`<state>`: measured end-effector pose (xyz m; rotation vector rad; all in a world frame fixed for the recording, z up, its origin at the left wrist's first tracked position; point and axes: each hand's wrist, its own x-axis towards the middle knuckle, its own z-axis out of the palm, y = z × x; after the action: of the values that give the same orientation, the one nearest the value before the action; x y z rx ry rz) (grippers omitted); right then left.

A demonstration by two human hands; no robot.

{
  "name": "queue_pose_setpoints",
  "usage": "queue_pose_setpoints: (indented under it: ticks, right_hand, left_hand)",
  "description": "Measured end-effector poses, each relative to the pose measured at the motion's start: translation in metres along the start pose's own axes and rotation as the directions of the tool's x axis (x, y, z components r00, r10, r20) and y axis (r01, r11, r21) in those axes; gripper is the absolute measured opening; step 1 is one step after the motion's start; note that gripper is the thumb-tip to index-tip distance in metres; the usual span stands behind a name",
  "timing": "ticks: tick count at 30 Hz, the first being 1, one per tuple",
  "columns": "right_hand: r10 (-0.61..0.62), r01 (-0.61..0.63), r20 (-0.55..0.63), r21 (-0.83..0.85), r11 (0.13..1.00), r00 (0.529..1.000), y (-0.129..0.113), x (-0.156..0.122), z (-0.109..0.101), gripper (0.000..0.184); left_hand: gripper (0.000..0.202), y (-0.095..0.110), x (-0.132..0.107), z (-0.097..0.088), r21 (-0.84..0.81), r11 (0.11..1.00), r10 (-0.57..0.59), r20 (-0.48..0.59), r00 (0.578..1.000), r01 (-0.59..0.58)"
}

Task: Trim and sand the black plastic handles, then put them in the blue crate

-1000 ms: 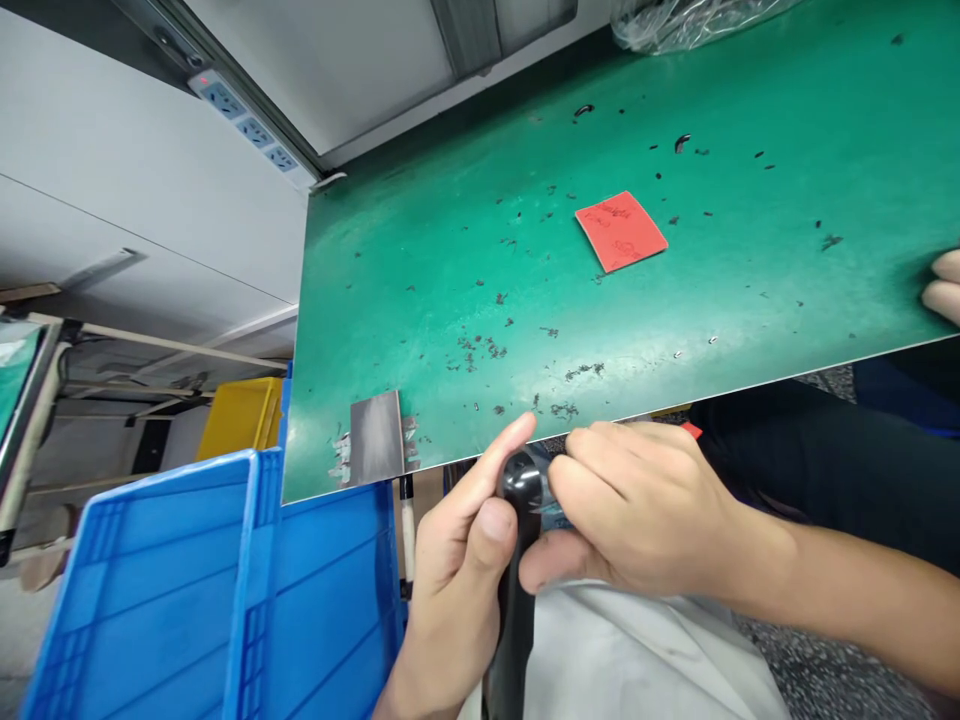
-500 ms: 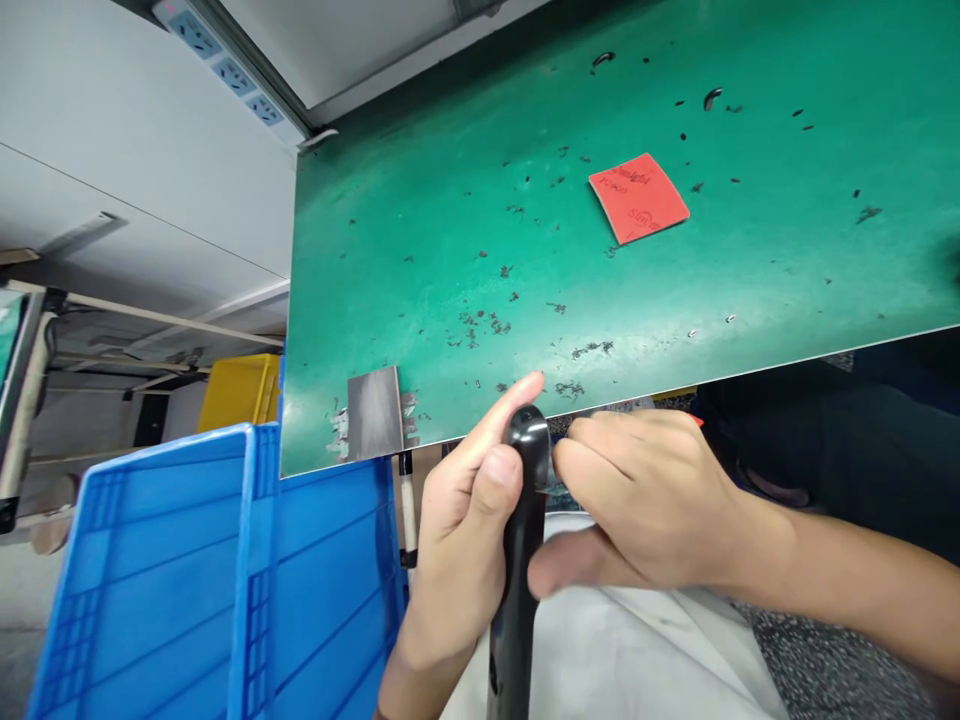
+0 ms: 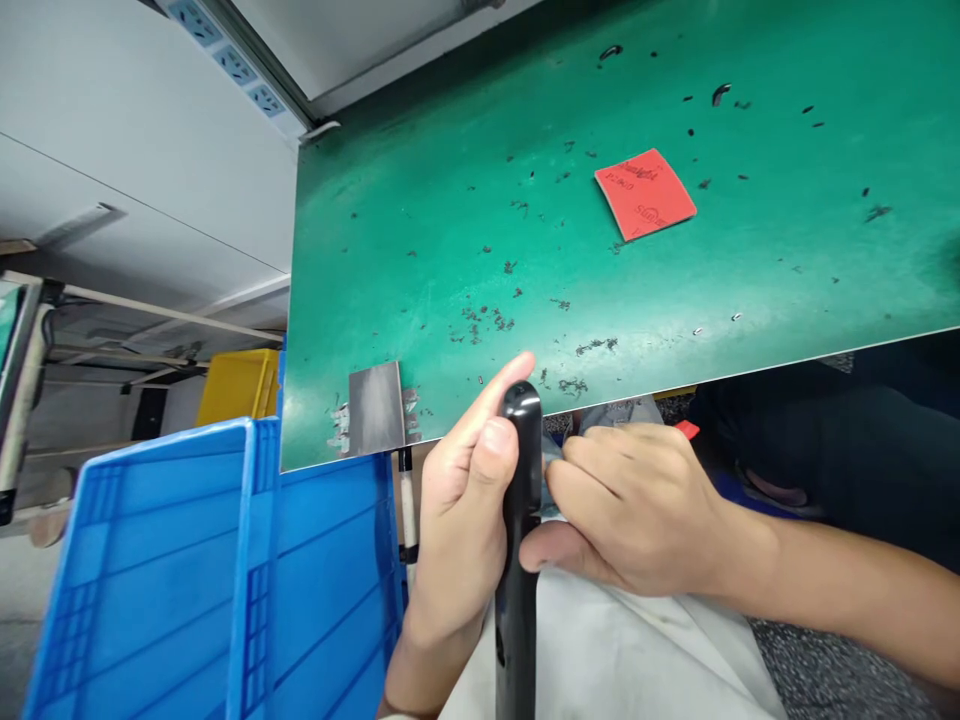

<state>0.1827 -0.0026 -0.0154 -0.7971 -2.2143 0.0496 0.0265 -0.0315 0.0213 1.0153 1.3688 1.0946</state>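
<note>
A glossy black tube-like part with a rounded top end and a small hole low on its side stands nearly upright in front of my lap. My left hand grips it from the left, thumb against its upper side and index finger stretched up past its end. On the other side, my right hand is curled closed, its thumb tip touching or very near the part. A small red end pokes out behind my right knuckles; whatever it belongs to is hidden in that hand.
The green tabletop carries black shavings and scraps, a red square sheet with writing, and a dark grey plate taped near the front edge. Blue crates stand at left, a yellow bin behind. A person's dark clothing is at right.
The black part and my left hand have shifted slightly upward in view. My right fist has moved slightly left and turned, showing more of the red end.
</note>
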Motion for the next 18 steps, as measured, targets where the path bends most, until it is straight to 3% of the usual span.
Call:
queue_pose_setpoints:
  ticks: [18]
  right_hand:
    - [-0.001,0.001,0.001,0.032,0.999,1.0,-0.013,-0.016,0.01,0.067]
  left_hand:
    - [0.049,-0.003,0.005,0.005,-0.06,0.997,-0.054,-0.108,0.993,0.047]
